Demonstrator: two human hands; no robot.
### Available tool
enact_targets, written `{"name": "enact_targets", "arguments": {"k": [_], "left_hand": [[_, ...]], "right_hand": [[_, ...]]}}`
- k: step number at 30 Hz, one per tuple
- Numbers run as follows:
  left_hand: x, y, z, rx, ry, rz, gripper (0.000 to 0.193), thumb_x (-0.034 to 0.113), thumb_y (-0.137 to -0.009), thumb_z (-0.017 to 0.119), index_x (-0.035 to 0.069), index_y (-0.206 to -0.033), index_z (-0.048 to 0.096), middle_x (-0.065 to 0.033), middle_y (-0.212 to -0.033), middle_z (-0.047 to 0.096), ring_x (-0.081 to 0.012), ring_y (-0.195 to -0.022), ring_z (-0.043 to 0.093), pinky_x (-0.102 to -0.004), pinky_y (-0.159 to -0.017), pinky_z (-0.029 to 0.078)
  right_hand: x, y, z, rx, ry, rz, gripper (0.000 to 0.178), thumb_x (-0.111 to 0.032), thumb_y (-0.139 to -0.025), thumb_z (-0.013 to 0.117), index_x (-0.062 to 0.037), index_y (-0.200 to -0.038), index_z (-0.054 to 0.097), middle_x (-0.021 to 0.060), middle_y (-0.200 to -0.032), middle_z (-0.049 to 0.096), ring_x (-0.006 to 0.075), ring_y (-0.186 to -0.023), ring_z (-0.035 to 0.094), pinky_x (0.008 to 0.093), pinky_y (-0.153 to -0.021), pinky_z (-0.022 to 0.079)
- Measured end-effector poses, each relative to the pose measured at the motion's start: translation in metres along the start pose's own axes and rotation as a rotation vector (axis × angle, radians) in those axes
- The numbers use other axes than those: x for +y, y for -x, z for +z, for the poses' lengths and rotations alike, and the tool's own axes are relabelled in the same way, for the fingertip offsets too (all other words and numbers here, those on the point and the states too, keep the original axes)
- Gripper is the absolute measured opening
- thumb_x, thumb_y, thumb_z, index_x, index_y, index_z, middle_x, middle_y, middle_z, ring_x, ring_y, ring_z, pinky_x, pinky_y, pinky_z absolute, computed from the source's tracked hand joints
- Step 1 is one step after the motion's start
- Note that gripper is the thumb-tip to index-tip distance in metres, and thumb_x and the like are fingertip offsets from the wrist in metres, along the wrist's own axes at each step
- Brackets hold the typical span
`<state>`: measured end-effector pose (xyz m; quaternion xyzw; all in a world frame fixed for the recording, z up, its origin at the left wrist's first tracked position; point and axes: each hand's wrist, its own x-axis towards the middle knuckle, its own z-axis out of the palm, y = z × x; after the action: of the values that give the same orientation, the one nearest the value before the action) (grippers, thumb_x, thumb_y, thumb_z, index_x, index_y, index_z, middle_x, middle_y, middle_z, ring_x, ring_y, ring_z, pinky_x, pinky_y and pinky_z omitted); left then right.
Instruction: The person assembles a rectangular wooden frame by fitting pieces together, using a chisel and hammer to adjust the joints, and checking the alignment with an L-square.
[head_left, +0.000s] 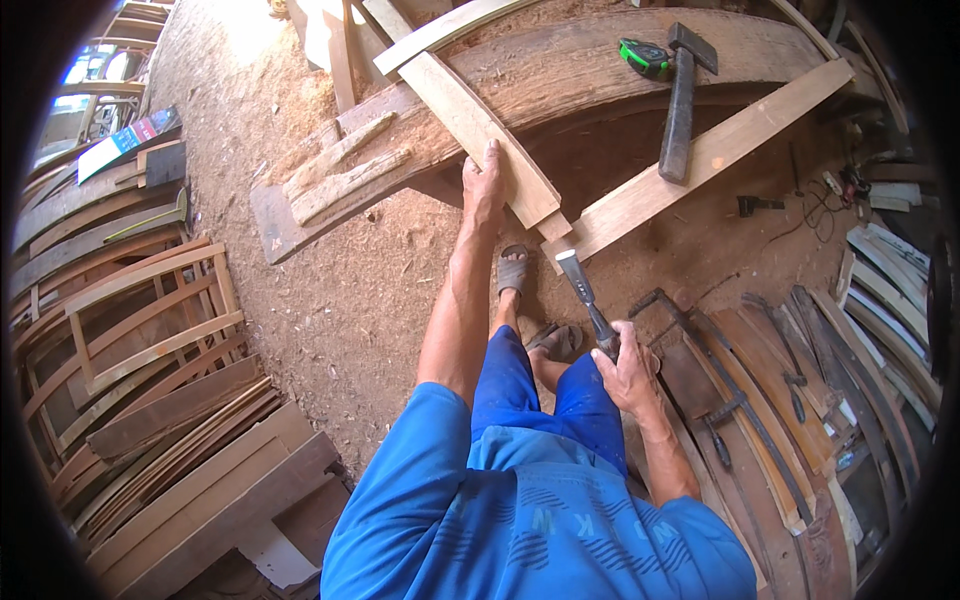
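Pale wood board lies diagonally across the thick curved timber that serves as the surface, its lower end sticking out past the edge toward the person. Narrower tongue at that end.

Left hand is closed on the board's left edge, thumb on the top face; fingers underneath hidden. Right hand is wrapped around the dark handle of a chisel, blade pointing up and left, tip right by the tongue; can't tell if they touch.

Long light plank slants from just beside the tongue up to the right. Hammer: head on the curved timber, handle reaching down over the plank. Green-and-black tape measure just left of the hammer head.

Ground is brown, scattered with shavings. Wooden frames and boards pile up on the left; dark metal clamps lie on wood pieces at right. Person wears a blue shirt, blue shorts, grey sandals.
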<state>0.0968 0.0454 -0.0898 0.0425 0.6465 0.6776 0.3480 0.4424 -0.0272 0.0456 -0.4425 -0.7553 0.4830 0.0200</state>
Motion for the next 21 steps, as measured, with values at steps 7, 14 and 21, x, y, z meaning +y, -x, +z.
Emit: {"name": "enact_targets", "arguments": {"k": [7, 14, 21], "left_hand": [[0.007, 0.007, 0.002, -0.024, 0.023, -0.009, 0.044, 0.035, -0.100, 0.059, -0.001, -0.124, 0.055, -0.0106, -0.110, 0.064, -0.0191, -0.097, 0.062, -0.0346, -0.082, 0.051], [0.042, 0.038, 0.018, 0.217, -0.501, 0.015, 0.063, 0.047, -0.090, 0.068, -0.004, -0.123, 0.053, -0.0207, -0.117, 0.060, -0.0308, -0.108, 0.058, -0.0428, -0.094, 0.046], [0.086, 0.031, 0.003, 0.131, -1.290, 0.682, 0.059, 0.049, -0.077, 0.073, 0.012, -0.120, 0.057, -0.0268, -0.122, 0.047, -0.0451, -0.117, 0.042, -0.0552, -0.100, 0.034]], "right_hand": [[-0.017, -0.007, 0.002, 0.057, 0.144, -0.070, 0.057, -0.011, -0.088, 0.062, -0.0063, -0.143, 0.047, 0.0241, -0.110, 0.062, 0.0416, -0.097, 0.062, 0.0460, -0.085, 0.050], [0.002, -0.002, 0.015, 0.165, 0.008, -0.093, 0.050, -0.018, -0.090, 0.061, 0.0006, -0.135, 0.050, 0.0198, -0.088, 0.062, 0.0368, -0.082, 0.063, 0.0467, -0.075, 0.050], [-0.054, -0.013, -0.026, 0.213, -0.454, 0.064, 0.033, -0.024, -0.093, 0.060, 0.0021, -0.112, 0.053, 0.0165, -0.083, 0.064, 0.0317, -0.077, 0.065, 0.0444, -0.070, 0.051]]}}
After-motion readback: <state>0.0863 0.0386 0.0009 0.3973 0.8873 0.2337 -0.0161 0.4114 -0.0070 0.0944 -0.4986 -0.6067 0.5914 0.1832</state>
